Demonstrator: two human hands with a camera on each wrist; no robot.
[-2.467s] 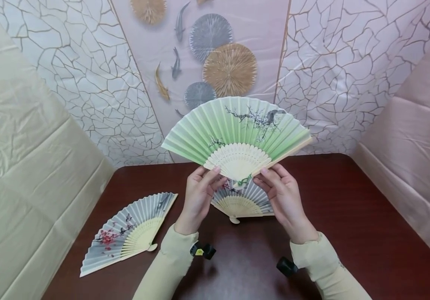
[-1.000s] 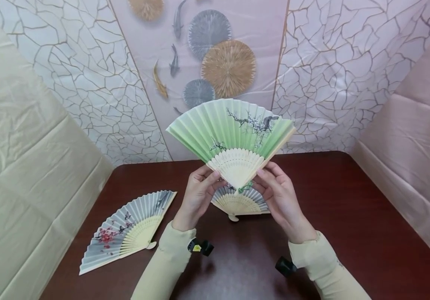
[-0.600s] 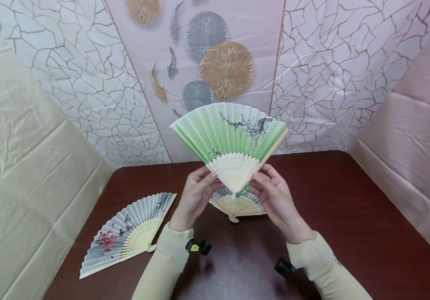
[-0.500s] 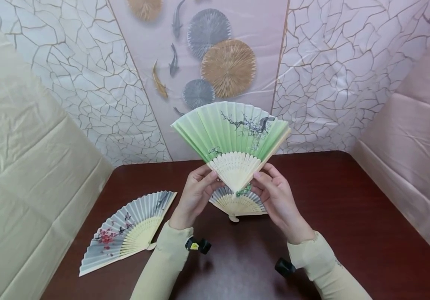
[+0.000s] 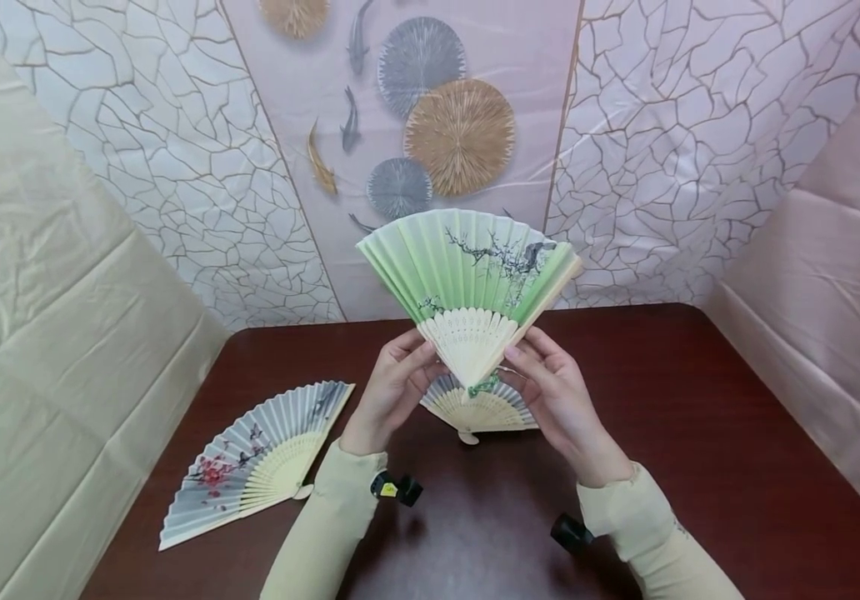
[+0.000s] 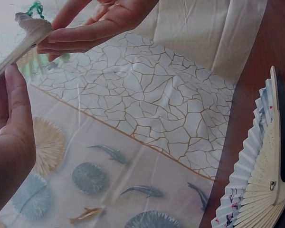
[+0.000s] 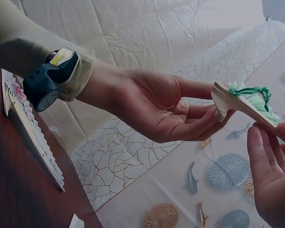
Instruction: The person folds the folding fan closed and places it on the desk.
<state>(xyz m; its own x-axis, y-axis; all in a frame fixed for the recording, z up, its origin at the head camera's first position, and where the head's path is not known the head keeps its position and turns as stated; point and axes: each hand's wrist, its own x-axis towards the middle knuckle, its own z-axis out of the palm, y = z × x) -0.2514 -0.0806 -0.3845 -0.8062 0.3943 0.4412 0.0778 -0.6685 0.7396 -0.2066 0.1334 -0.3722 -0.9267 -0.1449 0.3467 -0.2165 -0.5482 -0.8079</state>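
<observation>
In the head view a green-and-white folding fan (image 5: 467,258), printed with dark branches, stands partly spread above the table, its pale ribs meeting at the bottom. My left hand (image 5: 394,387) pinches its left edge between thumb and fingers. The right hand (image 5: 561,400) grips the opposite guard stick the same way. A green cord (image 5: 484,383) hangs at the pivot. Behind and below, a grey folding fan (image 5: 478,412) lies spread on the table, its upper part hidden. To the left lies another grey fan (image 5: 257,462) with red blossoms, fully spread.
The dark red-brown table (image 5: 700,467) reaches back to a patterned cloth backdrop (image 5: 640,150). Pale cloth walls (image 5: 77,333) close in both sides. A small black camera (image 5: 571,533) sits at the right wrist, another camera (image 5: 403,490) at the left.
The green fan has narrowed: its edges have drawn closer together, most of all on the right side. Both hands have kept hold of it. The two grey fans have not moved.
</observation>
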